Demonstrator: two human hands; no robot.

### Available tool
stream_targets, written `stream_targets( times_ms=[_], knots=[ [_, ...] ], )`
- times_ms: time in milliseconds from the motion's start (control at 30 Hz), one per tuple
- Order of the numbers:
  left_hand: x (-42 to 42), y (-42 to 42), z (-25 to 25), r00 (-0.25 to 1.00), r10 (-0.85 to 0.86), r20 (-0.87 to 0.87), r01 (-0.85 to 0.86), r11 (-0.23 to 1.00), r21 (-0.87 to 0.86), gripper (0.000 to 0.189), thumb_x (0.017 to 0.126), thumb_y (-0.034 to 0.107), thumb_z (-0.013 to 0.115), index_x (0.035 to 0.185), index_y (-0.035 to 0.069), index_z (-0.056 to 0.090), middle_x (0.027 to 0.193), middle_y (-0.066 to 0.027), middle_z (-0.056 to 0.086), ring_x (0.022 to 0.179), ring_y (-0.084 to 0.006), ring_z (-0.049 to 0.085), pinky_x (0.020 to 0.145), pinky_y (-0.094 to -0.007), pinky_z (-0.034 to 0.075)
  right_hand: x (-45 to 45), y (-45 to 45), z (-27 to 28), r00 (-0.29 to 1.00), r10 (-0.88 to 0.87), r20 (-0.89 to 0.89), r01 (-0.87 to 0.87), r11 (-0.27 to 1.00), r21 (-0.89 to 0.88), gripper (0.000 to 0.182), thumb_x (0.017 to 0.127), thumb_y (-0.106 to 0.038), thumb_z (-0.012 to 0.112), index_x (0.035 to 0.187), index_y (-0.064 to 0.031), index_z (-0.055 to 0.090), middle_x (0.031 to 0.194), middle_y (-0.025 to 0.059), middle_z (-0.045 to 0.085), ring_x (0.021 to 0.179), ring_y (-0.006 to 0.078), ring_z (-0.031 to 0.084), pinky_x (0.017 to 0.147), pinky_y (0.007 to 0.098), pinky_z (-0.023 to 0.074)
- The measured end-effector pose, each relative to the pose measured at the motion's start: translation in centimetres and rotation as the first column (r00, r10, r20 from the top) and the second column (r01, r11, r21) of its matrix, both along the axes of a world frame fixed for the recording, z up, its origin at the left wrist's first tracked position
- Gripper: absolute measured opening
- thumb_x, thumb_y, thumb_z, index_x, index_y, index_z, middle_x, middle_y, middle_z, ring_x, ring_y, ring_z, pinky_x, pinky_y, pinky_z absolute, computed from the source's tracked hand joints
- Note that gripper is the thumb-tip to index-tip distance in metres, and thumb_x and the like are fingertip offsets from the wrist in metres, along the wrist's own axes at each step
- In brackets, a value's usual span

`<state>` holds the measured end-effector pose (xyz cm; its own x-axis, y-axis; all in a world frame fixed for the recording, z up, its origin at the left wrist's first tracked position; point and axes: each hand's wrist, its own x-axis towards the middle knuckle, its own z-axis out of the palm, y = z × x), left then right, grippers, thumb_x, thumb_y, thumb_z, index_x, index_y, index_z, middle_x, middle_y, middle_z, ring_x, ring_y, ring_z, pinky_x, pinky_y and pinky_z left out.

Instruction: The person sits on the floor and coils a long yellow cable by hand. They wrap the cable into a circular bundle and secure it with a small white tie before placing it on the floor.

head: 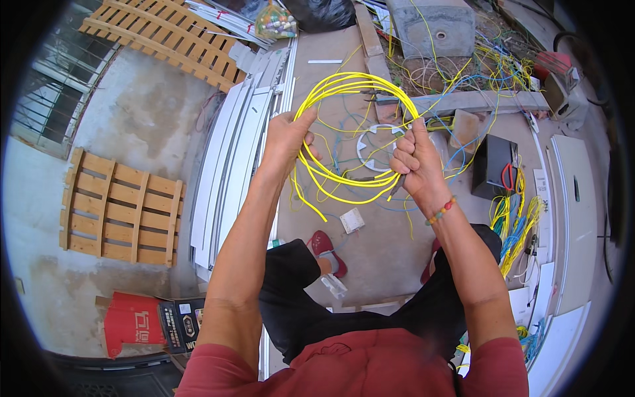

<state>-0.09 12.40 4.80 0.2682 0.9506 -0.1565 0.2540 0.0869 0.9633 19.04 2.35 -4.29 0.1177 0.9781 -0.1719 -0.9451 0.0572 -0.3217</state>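
Note:
A coil of yellow insulated wire [347, 79] is held up in front of me above the floor. My left hand [292, 136] grips its left side, thumb on the strands. My right hand [416, 156] is closed around its right side, and a dark strip or tool end [397, 186] sticks out below that fist; what it is I cannot tell. One cut wire end hangs free at the lower left of the coil. Beneath the coil lie a white ring with triangular tabs [363, 145], loose thin wires and a small white box [352, 221].
White panels and strips [228, 164] lie at the left, near wooden pallets [124, 208]. At the right stand a black box [492, 166] with red-handled scissors [507, 177] and bundles of coloured wire [521, 238]. A concrete sink [431, 30] and tangled wires lie beyond a stone kerb [486, 100].

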Motion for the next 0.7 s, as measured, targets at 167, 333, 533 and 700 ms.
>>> stream_targets(
  times_ms=[167, 333, 533, 700],
  knots=[
    [0.4, -0.3, -0.9, 0.990, 0.130, -0.052, -0.119, 0.976, 0.181, 0.028, 0.086, 0.024, 0.059, 0.079, -0.003, 0.053, 0.054, -0.0024, 0.046, 0.035, -0.0109, 0.046, 0.034, -0.0246, 0.040, -0.7, -0.1, 0.4, 0.998, -0.028, 0.050, 0.027, 1.000, 0.001, 0.036, 0.091, -0.043, 0.048, 0.071, -0.0143, 0.037, 0.057, -0.0049, 0.036, 0.036, 0.0025, 0.028, 0.036, 0.0195, 0.0232],
    [0.6, -1.1, -0.2, 0.994, 0.096, 0.046, -0.101, 0.987, 0.123, 0.026, 0.086, 0.022, 0.059, 0.081, -0.003, 0.054, 0.056, -0.0020, 0.046, 0.039, -0.0093, 0.046, 0.037, -0.0260, 0.045, -1.2, -0.5, -0.6, 0.996, -0.064, 0.056, 0.064, 0.998, 0.001, 0.032, 0.092, -0.038, 0.049, 0.073, -0.0148, 0.037, 0.057, -0.0047, 0.034, 0.038, 0.0046, 0.027, 0.037, 0.0219, 0.0242],
    [0.9, -2.3, 2.3, 0.991, 0.099, 0.095, -0.103, 0.994, 0.044, 0.022, 0.087, 0.021, 0.059, 0.084, 0.000, 0.054, 0.057, 0.0014, 0.043, 0.041, -0.0065, 0.041, 0.043, -0.0248, 0.047, -2.4, -0.8, -0.9, 0.992, -0.105, 0.073, 0.110, 0.992, -0.069, 0.026, 0.092, -0.033, 0.051, 0.080, -0.0135, 0.038, 0.058, -0.0035, 0.035, 0.039, 0.0059, 0.028, 0.039, 0.0235, 0.0286],
    [0.7, -2.4, 3.6, 0.940, 0.160, 0.303, -0.096, 0.971, -0.218, 0.019, 0.084, 0.019, 0.061, 0.077, 0.006, 0.051, 0.056, 0.0039, 0.037, 0.042, -0.0047, 0.029, 0.040, -0.0225, 0.030, -3.1, -0.6, -0.9, 0.997, -0.066, 0.050, 0.071, 0.992, -0.105, 0.025, 0.090, -0.031, 0.054, 0.081, -0.0127, 0.040, 0.059, -0.0029, 0.038, 0.039, 0.0057, 0.032, 0.040, 0.0235, 0.0329]
  ],
)
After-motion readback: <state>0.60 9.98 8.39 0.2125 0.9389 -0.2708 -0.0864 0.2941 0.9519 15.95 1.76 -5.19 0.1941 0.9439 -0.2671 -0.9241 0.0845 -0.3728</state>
